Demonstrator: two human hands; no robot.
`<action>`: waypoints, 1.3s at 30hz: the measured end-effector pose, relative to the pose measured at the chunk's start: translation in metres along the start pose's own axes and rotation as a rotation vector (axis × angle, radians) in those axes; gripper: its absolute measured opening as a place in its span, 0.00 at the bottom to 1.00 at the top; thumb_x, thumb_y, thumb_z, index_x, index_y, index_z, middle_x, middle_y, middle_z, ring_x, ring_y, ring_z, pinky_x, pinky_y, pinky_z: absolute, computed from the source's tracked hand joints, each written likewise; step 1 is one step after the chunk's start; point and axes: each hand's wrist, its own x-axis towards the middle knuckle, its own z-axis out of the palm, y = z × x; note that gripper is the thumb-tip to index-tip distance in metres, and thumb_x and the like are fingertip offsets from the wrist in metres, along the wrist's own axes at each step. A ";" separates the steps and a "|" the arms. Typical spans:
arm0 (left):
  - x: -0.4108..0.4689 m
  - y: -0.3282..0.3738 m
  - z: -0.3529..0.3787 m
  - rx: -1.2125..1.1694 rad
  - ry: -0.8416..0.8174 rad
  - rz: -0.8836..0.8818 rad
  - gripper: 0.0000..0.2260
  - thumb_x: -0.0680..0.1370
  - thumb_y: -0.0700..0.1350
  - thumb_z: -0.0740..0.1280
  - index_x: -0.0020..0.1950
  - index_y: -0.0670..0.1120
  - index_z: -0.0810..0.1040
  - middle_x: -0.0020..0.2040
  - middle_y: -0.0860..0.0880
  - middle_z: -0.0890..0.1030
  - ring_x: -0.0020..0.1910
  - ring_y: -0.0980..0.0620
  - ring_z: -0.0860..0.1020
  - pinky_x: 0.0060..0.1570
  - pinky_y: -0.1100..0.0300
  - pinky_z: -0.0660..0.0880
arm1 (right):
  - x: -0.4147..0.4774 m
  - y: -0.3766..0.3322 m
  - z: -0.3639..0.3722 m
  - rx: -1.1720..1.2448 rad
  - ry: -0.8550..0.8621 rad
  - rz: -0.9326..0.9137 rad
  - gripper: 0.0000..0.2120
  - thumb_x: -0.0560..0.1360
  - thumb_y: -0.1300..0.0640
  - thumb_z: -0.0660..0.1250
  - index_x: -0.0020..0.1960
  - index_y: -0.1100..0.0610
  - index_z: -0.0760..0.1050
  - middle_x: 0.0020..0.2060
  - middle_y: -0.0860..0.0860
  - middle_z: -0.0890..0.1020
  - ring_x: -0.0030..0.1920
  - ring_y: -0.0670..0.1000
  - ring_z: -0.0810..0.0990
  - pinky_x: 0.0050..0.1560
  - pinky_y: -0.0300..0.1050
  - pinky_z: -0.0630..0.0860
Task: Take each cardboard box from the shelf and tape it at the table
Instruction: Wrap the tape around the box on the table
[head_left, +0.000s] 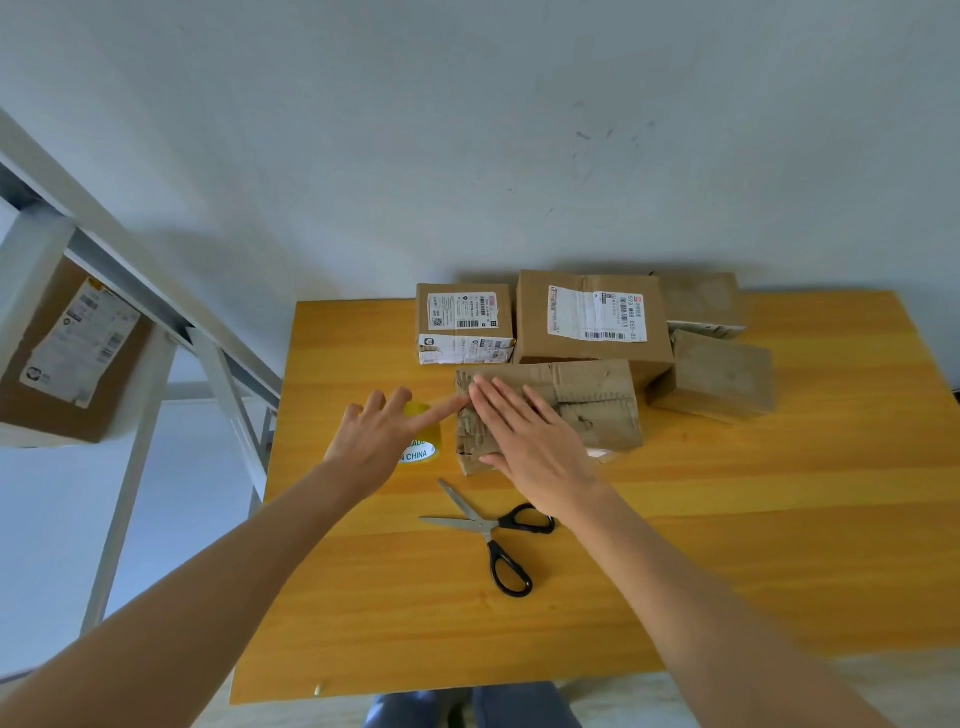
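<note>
A worn, flat cardboard box (597, 402) lies on the yellow wooden table (779, 545) in front of me. My right hand (530, 441) lies flat on its left part, fingers straight. To the left, my left hand (384, 436) has its fingers spread, and its index finger touches the box's upper left edge. A roll of yellow tape (423, 447) stands on the table partly under my left hand. Black-handled scissors (493, 535) lie open just in front of the box. One more labelled cardboard box (72, 353) sits on the metal shelf (130, 291) at the left.
Behind the worn box stand a small labelled box (464, 322), a bigger labelled box (592, 317) and two plain brown boxes (719, 374) against the wall. The shelf's grey legs run down beside the table's left edge.
</note>
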 end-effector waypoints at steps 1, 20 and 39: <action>-0.001 0.000 0.000 -0.016 -0.002 0.004 0.53 0.72 0.27 0.63 0.70 0.70 0.29 0.66 0.41 0.69 0.53 0.41 0.74 0.45 0.49 0.76 | -0.001 -0.001 0.002 0.037 -0.007 0.005 0.37 0.81 0.41 0.52 0.77 0.55 0.34 0.77 0.50 0.38 0.76 0.50 0.37 0.76 0.49 0.37; -0.002 -0.014 -0.027 -0.448 -0.082 -0.194 0.22 0.80 0.56 0.60 0.72 0.51 0.68 0.65 0.50 0.75 0.63 0.48 0.73 0.58 0.57 0.69 | 0.020 -0.041 0.008 0.087 0.083 0.080 0.32 0.83 0.49 0.53 0.77 0.59 0.40 0.77 0.53 0.41 0.78 0.50 0.43 0.76 0.47 0.42; 0.005 -0.036 -0.013 -0.837 -0.210 -0.311 0.10 0.71 0.52 0.75 0.50 0.56 0.78 0.50 0.54 0.79 0.52 0.52 0.74 0.50 0.58 0.70 | -0.028 -0.042 0.025 -0.050 0.429 -0.247 0.18 0.77 0.54 0.67 0.63 0.60 0.70 0.62 0.56 0.78 0.61 0.54 0.77 0.66 0.48 0.69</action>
